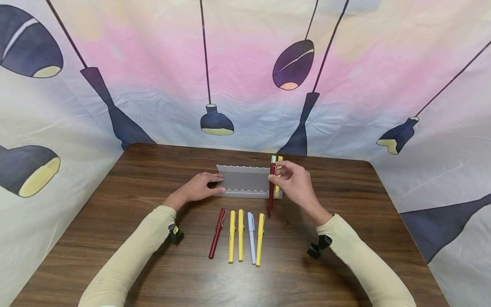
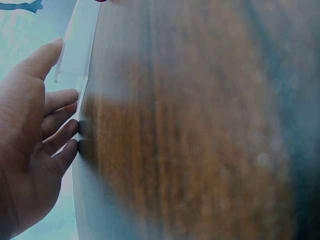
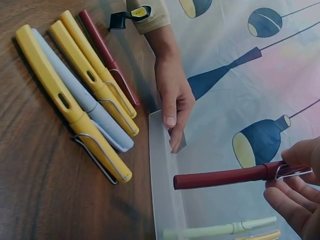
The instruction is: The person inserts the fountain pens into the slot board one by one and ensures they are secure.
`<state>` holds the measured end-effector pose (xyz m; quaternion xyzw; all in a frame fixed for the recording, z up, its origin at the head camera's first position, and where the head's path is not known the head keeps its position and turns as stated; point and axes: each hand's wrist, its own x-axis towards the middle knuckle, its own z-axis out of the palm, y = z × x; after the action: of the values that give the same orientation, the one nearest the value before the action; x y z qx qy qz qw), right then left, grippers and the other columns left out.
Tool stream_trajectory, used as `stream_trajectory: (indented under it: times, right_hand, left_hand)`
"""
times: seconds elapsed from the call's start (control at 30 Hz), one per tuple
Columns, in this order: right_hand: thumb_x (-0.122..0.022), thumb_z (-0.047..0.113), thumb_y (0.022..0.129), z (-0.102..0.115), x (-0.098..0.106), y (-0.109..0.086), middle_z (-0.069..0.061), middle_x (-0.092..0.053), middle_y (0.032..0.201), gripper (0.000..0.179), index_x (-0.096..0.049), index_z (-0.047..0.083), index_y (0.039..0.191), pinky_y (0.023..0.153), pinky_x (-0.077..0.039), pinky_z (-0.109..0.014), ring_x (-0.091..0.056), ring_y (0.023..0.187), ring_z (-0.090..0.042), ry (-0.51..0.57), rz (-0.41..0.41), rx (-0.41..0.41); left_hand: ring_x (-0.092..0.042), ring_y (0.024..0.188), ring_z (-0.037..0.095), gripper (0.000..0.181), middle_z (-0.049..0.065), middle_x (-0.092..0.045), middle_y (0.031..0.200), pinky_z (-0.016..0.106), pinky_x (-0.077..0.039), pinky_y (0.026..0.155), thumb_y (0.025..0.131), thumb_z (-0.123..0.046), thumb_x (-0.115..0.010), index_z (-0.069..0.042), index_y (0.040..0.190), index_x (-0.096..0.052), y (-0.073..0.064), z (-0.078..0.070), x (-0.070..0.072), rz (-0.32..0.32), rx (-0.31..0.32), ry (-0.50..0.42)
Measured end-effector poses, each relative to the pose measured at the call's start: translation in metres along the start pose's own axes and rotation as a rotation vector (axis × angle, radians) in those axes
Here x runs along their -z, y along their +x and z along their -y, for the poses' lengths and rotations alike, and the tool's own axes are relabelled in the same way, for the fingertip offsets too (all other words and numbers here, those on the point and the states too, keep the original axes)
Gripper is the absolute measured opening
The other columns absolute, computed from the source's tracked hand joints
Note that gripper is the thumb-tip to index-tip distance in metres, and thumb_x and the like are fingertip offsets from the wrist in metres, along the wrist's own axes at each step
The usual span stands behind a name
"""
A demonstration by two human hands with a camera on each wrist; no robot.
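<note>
Between thumb and fingers, my right hand [image 1: 297, 181] pinches a dark red pen [image 3: 225, 176] by its clip end. The pen stands nearly upright at the right part of a clear notched pen rack [image 1: 245, 181]. Behind it, a pale green pen [image 3: 225, 230] and a yellow pen [image 1: 280, 158] sit in the rack's right end. At the rack's left end, my left hand [image 1: 197, 186] touches it with thumb and fingers loosely spread; the left wrist view [image 2: 30, 120] shows the thumb against its edge.
On the table [image 1: 161, 264], in front of the rack, lies a row of pens: a dark red pen [image 1: 217, 233], yellow pens [image 1: 232, 236] and a light blue pen [image 1: 251, 238]. A printed cloth [image 1: 245, 76] hangs behind the table's far edge.
</note>
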<state>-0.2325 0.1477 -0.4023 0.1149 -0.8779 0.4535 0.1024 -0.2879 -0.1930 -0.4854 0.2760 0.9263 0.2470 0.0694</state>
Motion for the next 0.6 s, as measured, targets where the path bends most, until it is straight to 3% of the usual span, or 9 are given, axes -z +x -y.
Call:
stream_trajectory:
  times: [0.6]
  right_hand:
    - [-0.081, 0.023, 0.090, -0.002, -0.013, 0.019, -0.008, -0.071, 0.099, 0.041, -0.070, 0.011, 0.127, 0.067, -0.058, -0.037, -0.074, 0.082, -0.022, 0.038, -0.074, 0.065]
  left_hand:
    - [-0.042, 0.145, 0.038, 0.060, 0.013, -0.052, 0.153, 0.058, -0.033, 0.117, 0.100, -0.048, -0.063, -0.005, 0.142, -0.061, 0.000, 0.001, -0.001, -0.009, -0.006, -0.002]
